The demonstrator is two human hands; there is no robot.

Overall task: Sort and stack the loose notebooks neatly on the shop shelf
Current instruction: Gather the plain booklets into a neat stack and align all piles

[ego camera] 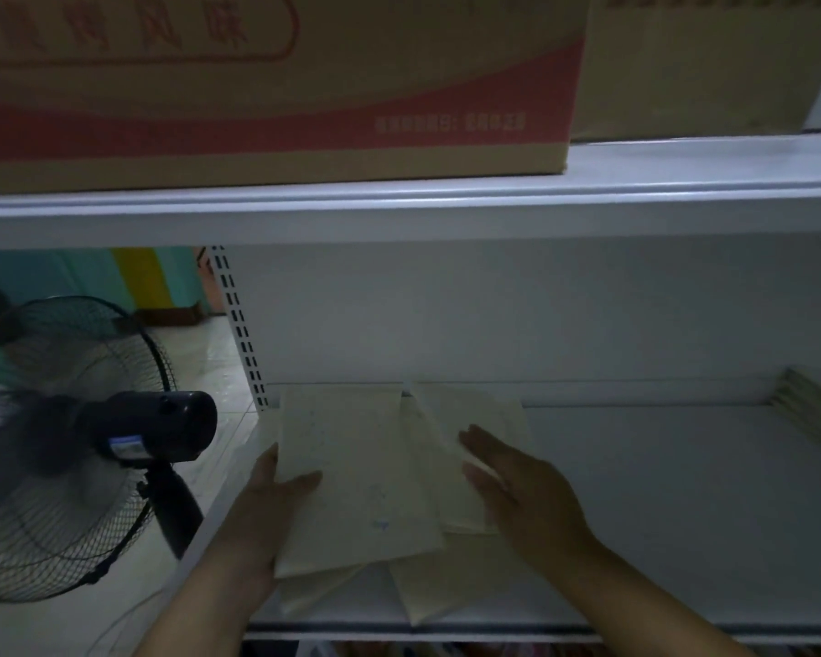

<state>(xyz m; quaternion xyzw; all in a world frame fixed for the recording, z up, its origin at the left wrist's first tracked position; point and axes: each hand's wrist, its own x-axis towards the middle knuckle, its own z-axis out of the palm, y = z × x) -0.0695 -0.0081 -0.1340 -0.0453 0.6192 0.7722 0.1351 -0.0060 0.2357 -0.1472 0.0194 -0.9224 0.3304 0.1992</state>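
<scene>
1. Cream paper notebooks (pixel 475 419) lie loose on the left part of a white metal lower shelf (pixel 659 514), overlapping one another in an untidy heap.
2. Above them, an upper shelf (pixel 446 211) carries a closed cardboard box (pixel 257 111) with a red band and blurred print. Just to its right is a plain brown box (pixel 707 64), also closed. What either box holds cannot be seen.
3. The top notebook (pixel 356 476) lies flat with its cover up. Its long axis runs from near to far, with the far end close to the back panel and the near end leaning slightly right.
4. The notebooks under it sit askew. One pokes out to the right, turned at an angle, and another juts out near the front edge with a corner pointing towards the viewer.
5. The left hand (pixel 261 509) holds the left edge of the top notebook, with the thumb (pixel 304 481) pressed on the cover. Its other fingers are mostly hidden at the edge.
6. The right hand (pixel 527 495) lies palm down on the notebooks to the right. Its fingers are straight, close together, and pointing far and left.
7. At the far right of the same shelf, part of a tidy stack (pixel 811 405) of similar books shows, well apart from the heap.
8. Left of the shelving stands a black fan (pixel 67 443) with a wire cage, on a pale tiled floor.
</scene>
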